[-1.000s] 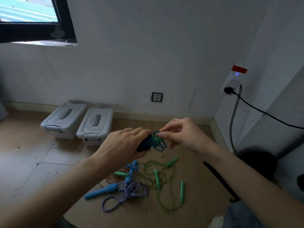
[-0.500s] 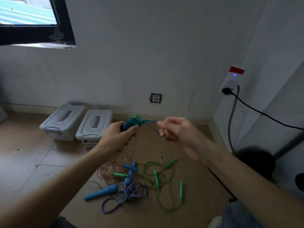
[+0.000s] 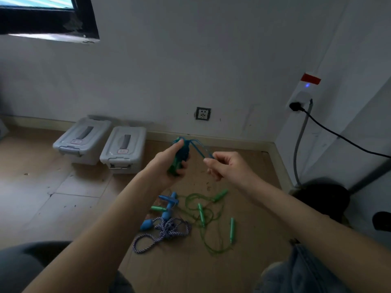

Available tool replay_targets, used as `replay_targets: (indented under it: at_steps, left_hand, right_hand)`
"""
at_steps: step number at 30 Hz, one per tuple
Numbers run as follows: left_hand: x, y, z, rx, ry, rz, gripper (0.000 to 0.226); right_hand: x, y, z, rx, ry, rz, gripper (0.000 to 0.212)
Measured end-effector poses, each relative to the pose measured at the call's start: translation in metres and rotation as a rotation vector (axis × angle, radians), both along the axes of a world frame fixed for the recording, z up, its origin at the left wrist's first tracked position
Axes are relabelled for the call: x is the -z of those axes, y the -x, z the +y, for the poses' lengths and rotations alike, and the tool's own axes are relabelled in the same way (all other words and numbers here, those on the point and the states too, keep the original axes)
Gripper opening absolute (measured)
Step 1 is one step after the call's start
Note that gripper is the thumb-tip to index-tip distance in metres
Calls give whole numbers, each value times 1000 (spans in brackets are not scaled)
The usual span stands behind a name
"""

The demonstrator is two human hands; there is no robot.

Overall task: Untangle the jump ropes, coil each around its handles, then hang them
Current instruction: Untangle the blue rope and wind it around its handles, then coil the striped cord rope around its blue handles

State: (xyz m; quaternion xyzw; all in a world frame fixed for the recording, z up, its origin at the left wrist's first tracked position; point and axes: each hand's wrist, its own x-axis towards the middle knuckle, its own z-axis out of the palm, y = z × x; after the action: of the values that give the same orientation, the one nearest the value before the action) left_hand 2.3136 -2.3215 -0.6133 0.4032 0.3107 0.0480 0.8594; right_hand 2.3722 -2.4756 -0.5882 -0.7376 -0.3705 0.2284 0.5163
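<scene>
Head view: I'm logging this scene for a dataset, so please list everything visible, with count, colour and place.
Coiled blue-green jump rope bundle: one, teal, held above the floor.
Loose blue cord end: one, blue, stretched from the bundle to the right hand.
Green plastic jump ropes: count unclear, green, tangled on the floor.
Purple-and-white braided rope with blue handles: one, floor, left of the green ropes.
Lidded grey plastic storage boxes: two, by the back wall.
Wall socket: one, dark-framed, back wall.
Black cable: one, plugged in on the right wall.
Window: one, black frame, top left.
Left hand: grips the bundle.
Right hand: pinches the cord end.
</scene>
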Motion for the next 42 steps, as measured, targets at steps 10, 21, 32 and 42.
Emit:
replay_targets:
  at_steps: [10, 21, 32, 42]
  left_hand:
    - [100, -34, 7, -100, -78, 333, 51]
    - [207, -100, 54, 317, -935, 364, 64]
    - [305, -171, 74, 367, -1261, 405, 49]
    - [282, -40, 28, 354, -1503, 301, 25]
  right_hand:
    - [82, 1, 6, -13, 201, -284, 46]
    - [206, -159, 59, 393, 366, 180, 15]
    - [335, -222, 80, 710, 289, 601, 31]
    - [326, -112, 51, 284, 580, 243, 6]
